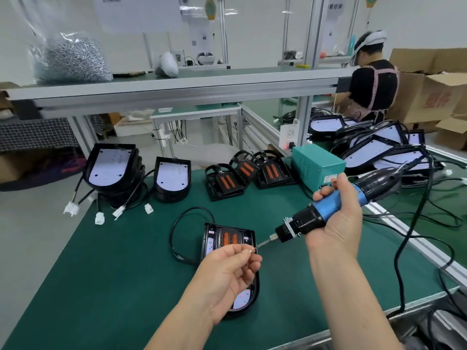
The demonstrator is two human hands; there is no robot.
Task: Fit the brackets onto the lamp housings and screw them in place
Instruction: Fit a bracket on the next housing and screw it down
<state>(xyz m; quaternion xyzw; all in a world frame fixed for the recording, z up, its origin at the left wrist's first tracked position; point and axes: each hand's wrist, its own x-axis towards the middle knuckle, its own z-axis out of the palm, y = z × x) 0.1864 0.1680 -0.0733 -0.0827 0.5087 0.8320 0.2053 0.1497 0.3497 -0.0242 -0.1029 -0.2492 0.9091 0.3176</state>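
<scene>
A black lamp housing is laid flat on the green mat, with a bracket bearing orange strips seated at its far end; a screw is pinched just above it, at the bit of the blue-and-black electric screwdriver; three more brackets are set upright behind.

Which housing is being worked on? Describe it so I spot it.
On the green mat, look near the front edge, under the left hand. That housing lies flat alone with an orange-striped bracket on it; the others sit in stacks, bracketless.
</scene>
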